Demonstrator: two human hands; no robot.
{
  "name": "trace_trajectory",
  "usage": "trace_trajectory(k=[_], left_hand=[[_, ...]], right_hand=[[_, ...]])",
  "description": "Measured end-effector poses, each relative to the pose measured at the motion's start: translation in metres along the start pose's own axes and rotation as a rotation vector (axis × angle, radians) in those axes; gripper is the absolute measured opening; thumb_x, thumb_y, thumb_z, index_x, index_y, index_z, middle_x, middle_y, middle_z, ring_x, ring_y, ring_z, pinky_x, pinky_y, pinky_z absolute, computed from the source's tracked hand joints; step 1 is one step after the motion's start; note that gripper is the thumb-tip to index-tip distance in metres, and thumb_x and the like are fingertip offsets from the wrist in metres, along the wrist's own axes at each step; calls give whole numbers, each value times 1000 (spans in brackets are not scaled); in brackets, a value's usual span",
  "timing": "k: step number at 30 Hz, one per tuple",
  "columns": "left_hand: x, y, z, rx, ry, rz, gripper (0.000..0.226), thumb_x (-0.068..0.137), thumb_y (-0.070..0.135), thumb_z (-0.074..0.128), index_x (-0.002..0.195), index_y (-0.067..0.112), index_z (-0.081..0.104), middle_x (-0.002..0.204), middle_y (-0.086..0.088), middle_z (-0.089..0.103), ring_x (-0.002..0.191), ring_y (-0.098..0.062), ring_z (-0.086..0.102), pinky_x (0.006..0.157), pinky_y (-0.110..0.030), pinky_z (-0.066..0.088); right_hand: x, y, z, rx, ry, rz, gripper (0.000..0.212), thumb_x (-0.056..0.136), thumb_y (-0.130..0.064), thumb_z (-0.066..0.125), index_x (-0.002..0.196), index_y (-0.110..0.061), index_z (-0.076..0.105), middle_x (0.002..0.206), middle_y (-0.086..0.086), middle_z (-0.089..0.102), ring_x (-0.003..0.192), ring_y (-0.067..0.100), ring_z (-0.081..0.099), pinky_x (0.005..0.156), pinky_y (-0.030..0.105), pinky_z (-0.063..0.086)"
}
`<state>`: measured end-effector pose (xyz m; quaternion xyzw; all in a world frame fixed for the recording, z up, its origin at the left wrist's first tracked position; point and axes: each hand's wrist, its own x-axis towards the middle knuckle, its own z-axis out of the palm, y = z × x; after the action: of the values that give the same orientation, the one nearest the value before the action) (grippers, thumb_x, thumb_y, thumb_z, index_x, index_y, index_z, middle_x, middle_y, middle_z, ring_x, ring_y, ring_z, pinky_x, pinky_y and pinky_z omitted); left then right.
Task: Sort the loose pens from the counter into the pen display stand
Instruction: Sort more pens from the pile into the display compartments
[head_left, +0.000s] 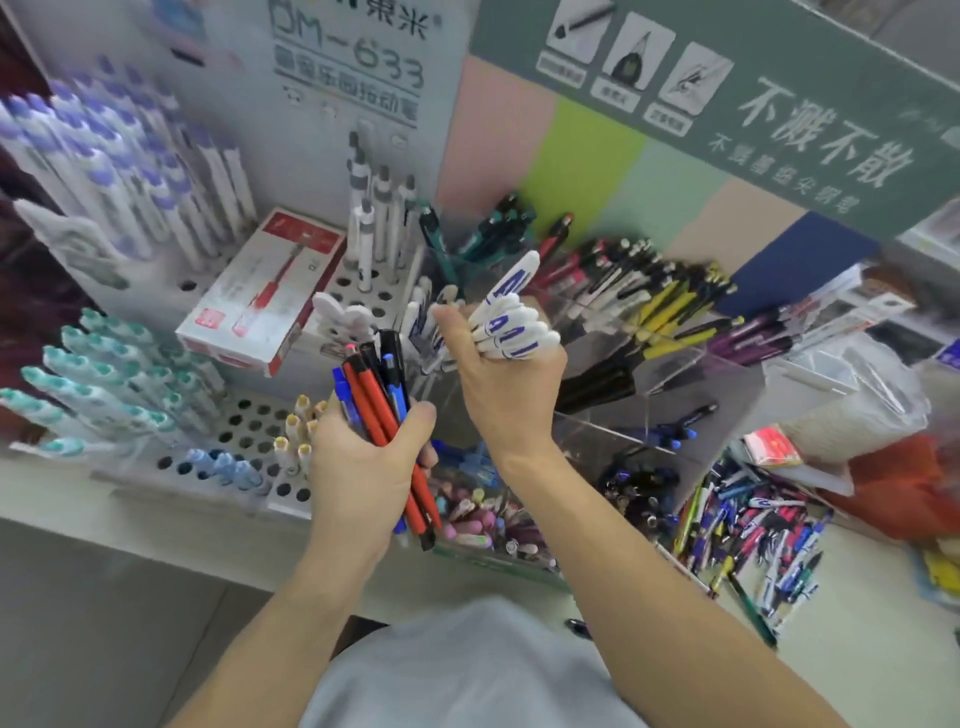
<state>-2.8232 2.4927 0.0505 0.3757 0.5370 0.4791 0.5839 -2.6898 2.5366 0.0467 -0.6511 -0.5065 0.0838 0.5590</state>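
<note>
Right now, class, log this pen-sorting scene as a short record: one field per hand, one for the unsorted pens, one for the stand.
left hand: grips a mixed bundle of red, blue and black pens
right hand: grips a bunch of white pens with blue print
loose pens: heaped on the counter, at the right
clear display stand: compartments already hold black, yellow and purple pens
red and white pen box: lies on the white hole rack

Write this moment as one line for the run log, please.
left hand: holds red, blue, black pens | right hand: holds white pens above clear stand | loose pens: on counter
</note>
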Motion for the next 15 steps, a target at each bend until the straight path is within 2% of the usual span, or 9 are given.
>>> trace_trajectory(k=[3,6,9,12,15], left_hand=[[3,3,3,26,26,34,18,87,11,74,100,6,62,60,-9,65,51,-20,63,48,-31,53],[8,3,5,56,51,59,20,86,11,75,100,9,61,67,-11,67,51,-18,65,50,-29,54],[11,2,4,83,60,67,20,85,14,76,98,13,62,68,-9,67,52,-18,66,53,-32,56],[11,2,4,92,57,68,20,85,14,76,99,13,62,70,-10,67,52,-17,66,52,-29,55],[14,-2,4,135,78,66,22,84,20,78,93,15,59,72,-9,68,57,-19,69,56,-37,59]], right_hand=[[-4,2,-1,-40,14,-77,34,85,-36,79,77,-11,58,73,11,62,66,22,66,62,42,56],[-8,6,-2,-183,23,-237,32,87,-42,73,82,-15,56,70,9,62,62,20,63,61,28,51],[-8,5,-4,-100,28,-166,33,87,-45,75,83,-17,58,70,8,64,65,22,66,60,31,51],[-4,4,-5,-55,98,-108,34,81,-33,84,84,-19,53,69,5,63,62,17,64,60,27,52],[-1,-1,-1,-134,1,-110,30,77,-25,88,78,-11,62,79,4,60,69,13,61,63,22,48]])
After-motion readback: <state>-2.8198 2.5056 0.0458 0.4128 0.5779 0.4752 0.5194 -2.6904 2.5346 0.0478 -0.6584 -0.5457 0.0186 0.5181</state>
